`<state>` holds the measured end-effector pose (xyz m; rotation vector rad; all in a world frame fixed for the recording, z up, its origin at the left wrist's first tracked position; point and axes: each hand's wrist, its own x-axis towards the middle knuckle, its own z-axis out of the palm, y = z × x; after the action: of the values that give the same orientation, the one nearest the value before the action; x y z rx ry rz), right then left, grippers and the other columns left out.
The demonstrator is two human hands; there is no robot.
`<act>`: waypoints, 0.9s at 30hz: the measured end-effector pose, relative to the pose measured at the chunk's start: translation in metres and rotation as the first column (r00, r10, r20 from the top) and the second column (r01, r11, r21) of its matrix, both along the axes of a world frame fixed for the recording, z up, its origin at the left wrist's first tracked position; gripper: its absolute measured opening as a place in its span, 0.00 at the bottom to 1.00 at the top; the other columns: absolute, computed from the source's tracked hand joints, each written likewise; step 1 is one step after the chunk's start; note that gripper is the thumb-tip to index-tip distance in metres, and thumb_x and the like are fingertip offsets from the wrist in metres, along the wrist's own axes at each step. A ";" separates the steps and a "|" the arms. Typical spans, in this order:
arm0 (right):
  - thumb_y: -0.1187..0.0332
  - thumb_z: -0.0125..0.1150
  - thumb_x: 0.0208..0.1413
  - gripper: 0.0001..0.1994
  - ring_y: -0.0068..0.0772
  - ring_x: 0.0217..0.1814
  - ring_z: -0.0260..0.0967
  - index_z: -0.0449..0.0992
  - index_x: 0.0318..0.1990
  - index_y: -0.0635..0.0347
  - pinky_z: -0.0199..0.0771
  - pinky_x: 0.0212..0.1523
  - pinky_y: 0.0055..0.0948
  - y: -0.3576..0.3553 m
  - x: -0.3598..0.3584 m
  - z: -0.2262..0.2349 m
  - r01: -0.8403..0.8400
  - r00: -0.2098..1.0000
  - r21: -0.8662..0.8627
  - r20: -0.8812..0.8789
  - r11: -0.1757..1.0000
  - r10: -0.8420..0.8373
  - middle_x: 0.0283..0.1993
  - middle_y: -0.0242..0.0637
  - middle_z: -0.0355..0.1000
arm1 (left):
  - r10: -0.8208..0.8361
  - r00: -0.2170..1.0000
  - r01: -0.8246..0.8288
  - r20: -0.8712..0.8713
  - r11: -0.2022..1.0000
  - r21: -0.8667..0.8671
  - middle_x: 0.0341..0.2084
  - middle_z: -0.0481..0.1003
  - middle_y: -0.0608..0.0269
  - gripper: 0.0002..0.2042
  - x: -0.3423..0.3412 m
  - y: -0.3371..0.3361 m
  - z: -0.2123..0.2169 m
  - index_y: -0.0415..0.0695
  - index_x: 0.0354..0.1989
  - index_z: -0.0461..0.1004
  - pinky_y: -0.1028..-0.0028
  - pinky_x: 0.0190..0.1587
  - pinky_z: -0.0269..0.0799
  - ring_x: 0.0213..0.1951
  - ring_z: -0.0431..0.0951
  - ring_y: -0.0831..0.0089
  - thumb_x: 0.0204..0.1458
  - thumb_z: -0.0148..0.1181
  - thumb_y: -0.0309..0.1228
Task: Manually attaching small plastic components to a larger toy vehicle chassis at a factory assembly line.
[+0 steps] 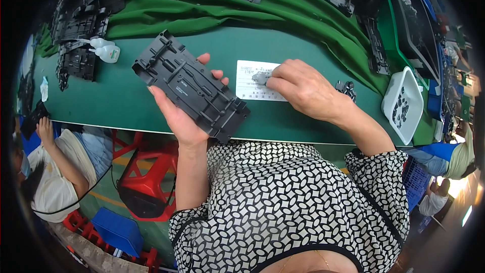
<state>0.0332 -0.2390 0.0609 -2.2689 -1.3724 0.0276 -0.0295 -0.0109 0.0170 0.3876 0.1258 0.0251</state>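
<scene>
My left hand (178, 120) is closed around a long black moulded plastic part (191, 83), held tilted above the table with its ribbed, hollow side showing. My right hand (303, 88) is closed in a pinch over a white printed card (247, 92) lying flat on the table. By those fingertips, on the card, sits a little pile of small grey pieces (259, 78). Whatever the pinch holds is hidden behind the fingers. Just beyond the right wrist lies a small cluster of black pieces (346, 90).
A white tray (388, 102) of small black pieces stands at the right, near a green bin (391, 30). White squeeze bottles (107, 52) and stacked black parts (78, 63) are at the left. Green cloth (197, 7) covers the back. A co-worker (65, 167) sits at the left.
</scene>
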 end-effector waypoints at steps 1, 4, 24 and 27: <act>0.78 0.58 0.45 0.08 0.41 0.34 0.66 0.72 0.35 0.65 0.68 0.33 0.35 -0.001 0.000 0.001 0.024 1.000 0.030 -0.018 0.999 -0.023 0.34 0.39 0.67 | -0.002 1.000 0.002 -0.001 1.000 0.000 0.54 0.62 0.48 0.40 0.000 0.000 0.000 0.42 0.62 0.50 0.57 0.48 0.71 0.44 0.72 0.58 0.53 0.27 0.65; 0.74 0.56 0.47 0.05 0.42 0.36 0.66 0.72 0.32 0.64 0.68 0.35 0.37 0.003 0.001 0.007 0.165 0.965 0.050 -0.215 0.985 -0.150 0.31 0.41 0.66 | 0.000 1.000 0.000 -0.009 1.000 -0.003 0.54 0.62 0.49 0.40 0.000 0.000 0.001 0.42 0.62 0.50 0.57 0.48 0.71 0.44 0.71 0.58 0.53 0.27 0.65; 0.71 0.64 0.48 0.06 0.12 0.21 0.51 0.76 0.29 0.63 0.49 0.21 0.14 -0.001 0.007 0.025 0.694 0.026 -0.097 -0.987 0.714 -0.160 0.22 0.25 0.67 | 0.007 0.999 -0.008 -0.035 1.000 -0.020 0.53 0.64 0.51 0.37 0.002 -0.005 0.010 0.45 0.62 0.53 0.56 0.47 0.70 0.42 0.71 0.58 0.54 0.27 0.63; 0.70 0.63 0.49 0.06 0.14 0.22 0.55 0.75 0.29 0.64 0.54 0.22 0.16 -0.001 0.006 0.018 0.664 -0.011 -0.095 -0.993 0.742 -0.117 0.23 0.25 0.67 | 0.028 0.997 -0.028 -0.072 1.000 -0.006 0.53 0.64 0.51 0.37 0.002 -0.005 0.013 0.45 0.62 0.53 0.56 0.48 0.69 0.43 0.71 0.58 0.55 0.27 0.63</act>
<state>0.0394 -0.2403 0.0786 -1.4566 0.1352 0.8323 -0.0274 -0.0154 0.0302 0.3797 0.2026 0.0384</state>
